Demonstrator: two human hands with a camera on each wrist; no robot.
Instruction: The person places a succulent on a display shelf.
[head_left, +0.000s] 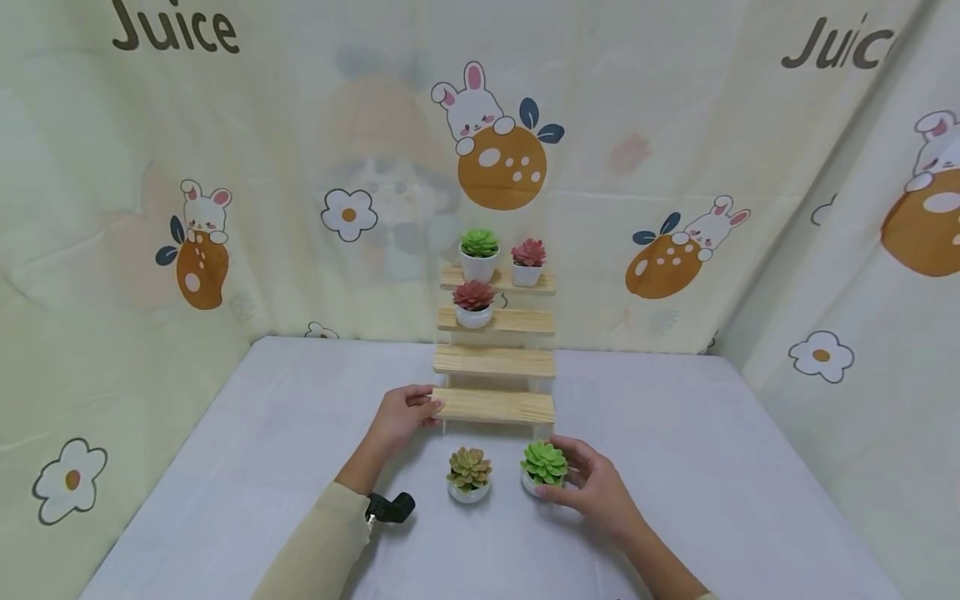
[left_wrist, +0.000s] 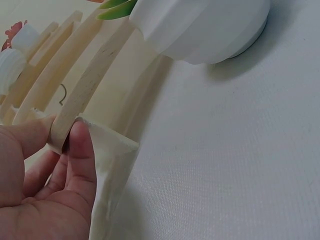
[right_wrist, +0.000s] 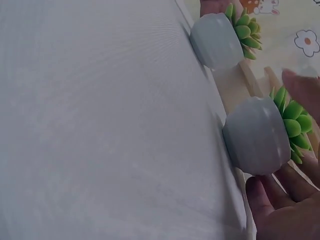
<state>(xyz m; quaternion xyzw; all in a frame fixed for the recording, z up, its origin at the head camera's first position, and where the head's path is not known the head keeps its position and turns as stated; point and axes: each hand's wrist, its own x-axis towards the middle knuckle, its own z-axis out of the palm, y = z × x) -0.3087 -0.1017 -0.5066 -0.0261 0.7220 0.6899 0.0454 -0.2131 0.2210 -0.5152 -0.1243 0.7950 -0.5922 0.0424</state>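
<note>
At the left end of the lowest step of a wooden tiered plant stand (head_left: 495, 406), my left hand (head_left: 397, 421) pinches the board between thumb and fingers. The left wrist view shows the thumb (left_wrist: 30, 140) on one face of that board. My right hand (head_left: 600, 492) curls round a bright green succulent (head_left: 543, 461) in a white pot (right_wrist: 257, 137), which stands on the table in front of the stand. To its left sits a brownish-green succulent (head_left: 469, 469) in a similar white pot (right_wrist: 216, 42).
On the top step are a green potted succulent (head_left: 478, 244) and a red one (head_left: 528, 252). A dark red potted succulent (head_left: 473, 297) occupies the second step's left side. A white cloth covers the table (head_left: 675, 467), and a printed curtain (head_left: 600, 83) hangs behind it.
</note>
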